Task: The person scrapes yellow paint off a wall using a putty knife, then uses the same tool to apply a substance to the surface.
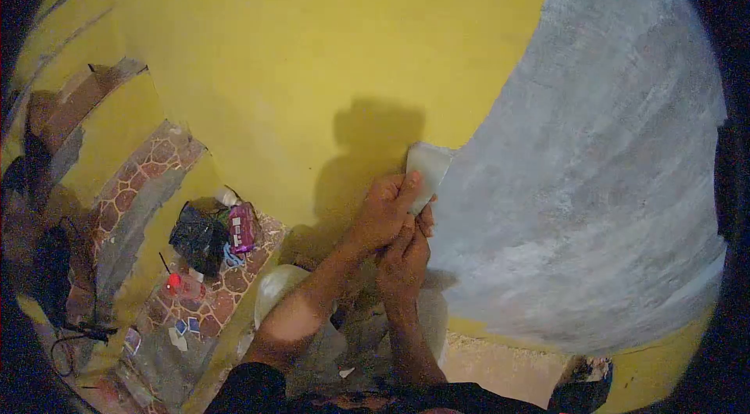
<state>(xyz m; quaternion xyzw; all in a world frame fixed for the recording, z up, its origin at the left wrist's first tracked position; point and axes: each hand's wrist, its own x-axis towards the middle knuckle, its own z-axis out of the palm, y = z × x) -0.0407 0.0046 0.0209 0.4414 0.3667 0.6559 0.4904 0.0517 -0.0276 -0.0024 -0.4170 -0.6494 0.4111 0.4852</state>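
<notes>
A thin, flat pale-grey sheet (428, 168) with straight edges stands up in front of the wall, close to the line where yellow meets grey. My left hand (387, 203) is closed on it, thumb pressed flat over its face. Just below, my right hand (404, 262) has its fingers closed at the sheet's lower end, touching my left hand. The sheet's lower part is hidden by my fingers. I cannot make out what it is made of.
Ahead rises a yellow wall (258, 47), with a grey coated area (586, 156) on the right. Steps with a stone pattern (144, 172) climb at left. On one lie a black bag (199, 234), a pink packet (243, 228) and a red item (175, 282). A pale rounded object (273, 289) is below my left forearm.
</notes>
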